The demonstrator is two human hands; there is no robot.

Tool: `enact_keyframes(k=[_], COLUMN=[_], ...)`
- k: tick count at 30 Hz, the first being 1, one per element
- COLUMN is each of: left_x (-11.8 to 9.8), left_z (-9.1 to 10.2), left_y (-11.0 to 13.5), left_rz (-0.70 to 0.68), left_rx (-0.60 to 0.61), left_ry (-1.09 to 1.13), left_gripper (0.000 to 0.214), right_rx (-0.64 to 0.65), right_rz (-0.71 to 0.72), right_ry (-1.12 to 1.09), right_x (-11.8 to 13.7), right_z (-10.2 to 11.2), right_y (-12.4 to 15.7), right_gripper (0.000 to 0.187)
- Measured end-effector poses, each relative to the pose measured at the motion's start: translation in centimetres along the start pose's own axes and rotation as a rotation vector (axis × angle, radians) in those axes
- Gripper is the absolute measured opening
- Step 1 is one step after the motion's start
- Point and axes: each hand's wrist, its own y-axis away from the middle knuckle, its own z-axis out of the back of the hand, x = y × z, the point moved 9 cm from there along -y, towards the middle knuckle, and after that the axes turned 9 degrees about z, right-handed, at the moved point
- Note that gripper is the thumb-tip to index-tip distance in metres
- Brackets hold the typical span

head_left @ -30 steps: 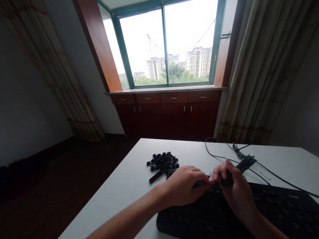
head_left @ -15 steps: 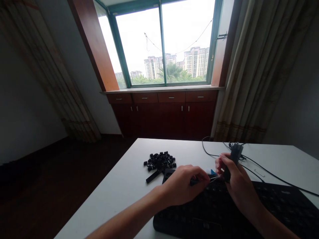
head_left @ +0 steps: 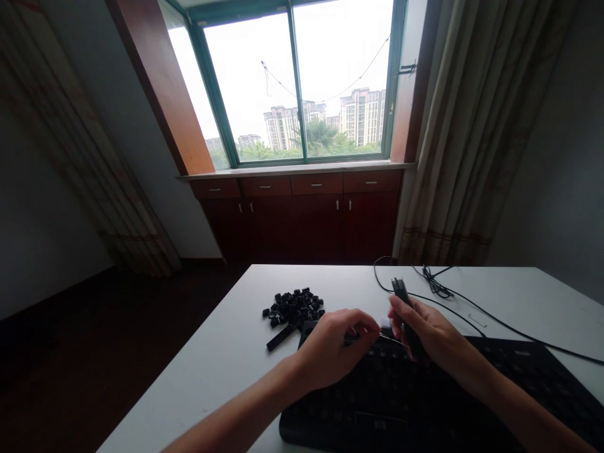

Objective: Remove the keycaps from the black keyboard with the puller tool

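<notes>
My left hand (head_left: 333,346) hovers over the left back part of a black keyboard (head_left: 340,409). Its thumb and forefinger pinch a thin shiny metal wire (head_left: 391,338), which points right toward my other hand. My right hand (head_left: 436,324) is wrapped round a long narrow black piece (head_left: 401,290), tilted with its upper end toward the window; its exact kind is unclear. The wire's far end reaches the lower part of this piece, where fingers and shadow hide any contact. A small whitish thing (head_left: 385,324) shows between the hands, partly covered.
Loose black keycaps (head_left: 295,305) lie heaped on the white table (head_left: 202,365), left of the keyboard, with a long black bar (head_left: 282,338) beside them. Black cables (head_left: 438,288) coil and run at the back right. A thin bent wire (head_left: 476,321) lies near them.
My right hand has turned the black piece, which now leans left instead of right. The blue patch between the hands no longer shows. The whole view has shifted slightly.
</notes>
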Motion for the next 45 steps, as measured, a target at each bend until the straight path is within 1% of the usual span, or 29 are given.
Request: enact_keyframes(k=[2, 4, 9, 11, 13, 15, 16, 18, 21, 23, 27, 31, 35, 40, 42, 45], left_x=[0.0, 0.0, 0.0, 0.1, 0.2, 0.3, 0.3, 0.2, -0.1, -0.5, -1.5, -2.5, -2.6, -2.4, -2.3, -2.3], left_z=[0.2, 0.3, 0.2, -0.1, -0.4, -0.7, -0.8, -1.0, -1.4, -1.9, -3.0, -4.1, -4.7, -4.9, -5.0, -5.0], left_y=[-0.1, -0.2, -0.1, -0.1, 0.0, 0.1, 0.1, 0.2, 0.4, 0.6, 1.2, 2.0, 2.2, 2.2, 2.2, 2.2], left_rz=[0.006, 0.01, 0.016, 0.025, 0.039, 0.055, 0.06, 0.059, 0.033, 0.003, -0.095, -0.225, -0.253, -0.239, -0.23, -0.228], left_rx=[-0.026, -0.042, -0.049, -0.05, -0.038, -0.023, -0.019, -0.02, -0.01, 0.015, 0.058, 0.102, 0.111, 0.101, 0.102, 0.096], left_ry=[0.011, 0.021, 0.032, 0.028, 0.035, 0.048, 0.052, 0.053, 0.034, 0.007, -0.097, -0.234, -0.306, -0.344, -0.352, -0.359], left_gripper=[0.014, 0.014, 0.012, 0.013, 0.017, 0.02, 0.02, 0.018, 0.017, 0.018, 0.021, 0.023, 0.026, 0.028, 0.029, 0.028], right_rx=[-0.018, -0.002, 0.095, 0.083, 0.039, 0.024, 0.019, -0.03, -0.183, -0.258, -0.305, -0.391, -0.467, -0.465, -0.421, -0.312], right_rz=[0.034, 0.05, 0.059, 0.071, 0.041, 0.007, 0.011, 0.08, 0.202, 0.245, 0.261, 0.266, 0.266, 0.267, 0.247, 0.236], right_ry=[-0.034, -0.058, -0.103, -0.088, -0.03, 0.006, -0.001, -0.034, -0.049, -0.095, -0.277, -0.326, -0.402, -0.514, -0.531, -0.532], right_x=[0.4, 0.5, -0.1, 0.0, -0.1, -0.1, 0.0, 0.7, 1.7, 2.0, 1.8, 1.7, 1.6, 1.8, 1.9, 2.3], right_z=[0.0, -0.2, -1.0, -0.9, -0.4, -0.2, -0.1, 0.4, 2.0, 2.9, 3.6, 4.4, 5.0, 5.0, 4.5, 3.3], right_y=[0.2, 0.3, 0.2, 0.2, 0.2, 0.3, 0.2, 0.0, -0.1, 0.0, 0.0, 0.0, -0.2, -0.2, -0.2, -0.1], right_gripper=[0.051, 0.05, 0.049, 0.05, 0.053, 0.055, 0.054, 0.053, 0.053, 0.05, 0.043, 0.042, 0.041, 0.03, 0.028, 0.029])
